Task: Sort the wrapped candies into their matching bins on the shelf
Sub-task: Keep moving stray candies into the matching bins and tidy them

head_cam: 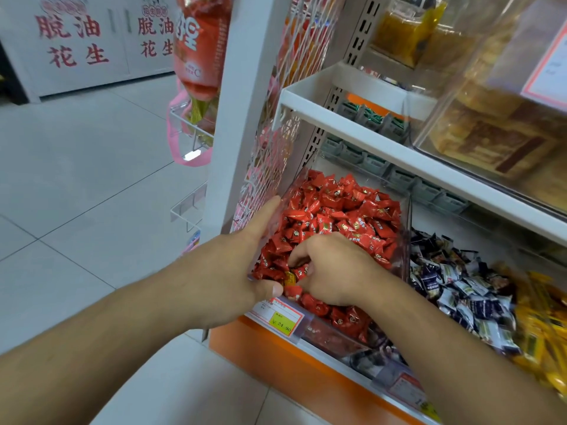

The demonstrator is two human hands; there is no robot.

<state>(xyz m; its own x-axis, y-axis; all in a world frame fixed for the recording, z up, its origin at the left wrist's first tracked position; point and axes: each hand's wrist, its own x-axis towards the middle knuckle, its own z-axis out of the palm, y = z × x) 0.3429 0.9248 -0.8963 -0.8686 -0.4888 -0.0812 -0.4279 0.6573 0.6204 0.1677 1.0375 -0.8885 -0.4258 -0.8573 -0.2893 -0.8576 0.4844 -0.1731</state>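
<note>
A clear plastic bin [406,216] full of red wrapped candies [340,210] sits at the left end of the lower shelf. My left hand [242,265] grips the bin's near left corner, thumb over the front rim. My right hand [334,271] is buried in the red candies near the front, fingers curled around a few red pieces. One yellow wrapped candy [289,278] lies among the red ones just left of my right fingers. To the right lie dark blue and white candies [460,289], then yellow candies [540,326].
A price label [277,315] reading 24.90 hangs on the bin's front above the orange shelf base [276,351]. The white upper shelf [399,154] carries clear boxes of brown snacks [491,130]. A wire rack [276,118] with hanging bags stands on the left. Tiled floor is on the left.
</note>
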